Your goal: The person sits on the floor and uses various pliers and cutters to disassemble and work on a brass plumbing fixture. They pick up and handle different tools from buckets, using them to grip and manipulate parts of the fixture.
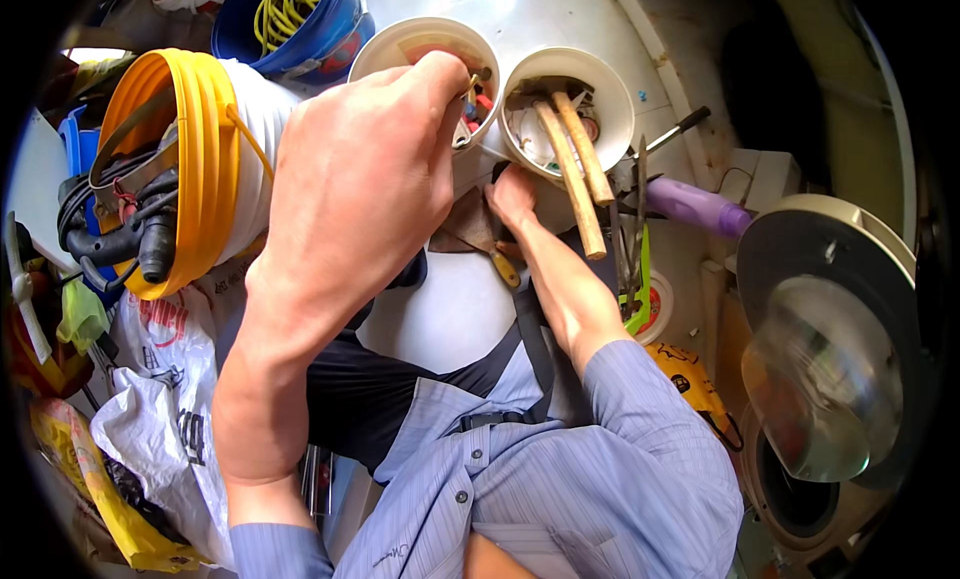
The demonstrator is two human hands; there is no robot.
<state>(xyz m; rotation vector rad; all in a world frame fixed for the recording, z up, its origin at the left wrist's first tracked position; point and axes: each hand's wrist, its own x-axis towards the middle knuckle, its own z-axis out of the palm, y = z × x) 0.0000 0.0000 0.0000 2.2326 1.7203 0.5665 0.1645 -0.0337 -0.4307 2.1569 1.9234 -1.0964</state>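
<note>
My left hand (365,179) is raised close to the camera, its back toward me and its fingers curled down. It covers part of a white bucket (372,54) with small red and blue items inside; whatever its fingers hold is hidden. Lower down, my right hand (513,197) is closed at the base of a second white bucket (618,89), beside a small dark thing. Two wooden handles (570,184) stick out of that bucket toward me. Beside the right hand lies a scraper with a broad blade (468,222) and a yellow handle (506,270).
At left, a yellow bucket (190,179) lies tilted with a corded black power tool (125,234) in it. A blue bucket (235,24) holds yellow cable. White plastic bags (155,409) lie below. To the right are a purple bottle (695,207) and a round appliance with a glass bowl (825,379).
</note>
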